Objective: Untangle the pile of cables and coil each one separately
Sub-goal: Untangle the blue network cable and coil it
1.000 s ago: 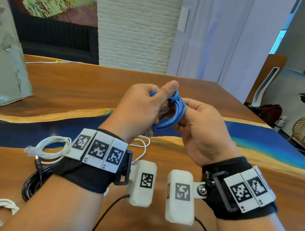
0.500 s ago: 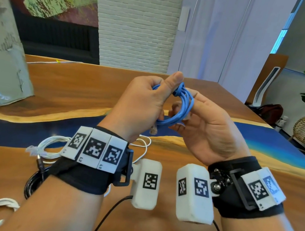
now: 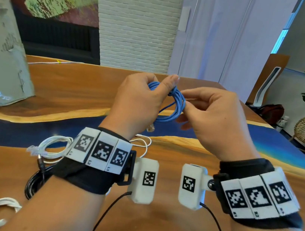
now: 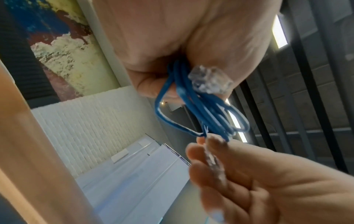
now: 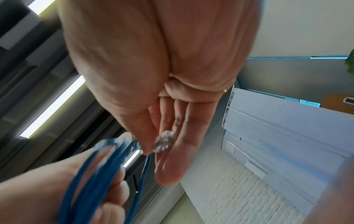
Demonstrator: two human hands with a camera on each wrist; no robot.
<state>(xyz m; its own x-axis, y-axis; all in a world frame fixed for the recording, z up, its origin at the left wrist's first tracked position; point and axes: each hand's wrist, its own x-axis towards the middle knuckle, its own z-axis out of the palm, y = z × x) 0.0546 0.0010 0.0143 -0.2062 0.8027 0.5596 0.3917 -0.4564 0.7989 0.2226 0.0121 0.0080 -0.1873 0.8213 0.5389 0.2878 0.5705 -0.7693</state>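
Counter (image 3: 84, 94) unchanged. Left hand (image 3: 139, 101) still grips blue cable (image 3: 176, 107) coil, held at 12 o'clock above it; right hand (image 3: 211, 121) has shifted off the loops, now pinching clear plug (image 5: 163, 143): tucking the tail, coil nearly finished.

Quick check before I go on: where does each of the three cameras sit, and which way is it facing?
Head: worn on the head, looks forward and down at the wooden table; both hands and banded wrists show.
Left wrist: under the left hand, looks along the palm at the blue cable.
Right wrist: under the right hand, looks along the palm; the fingers pinch a clear plug.
Shared: all show the blue cable and both hands.
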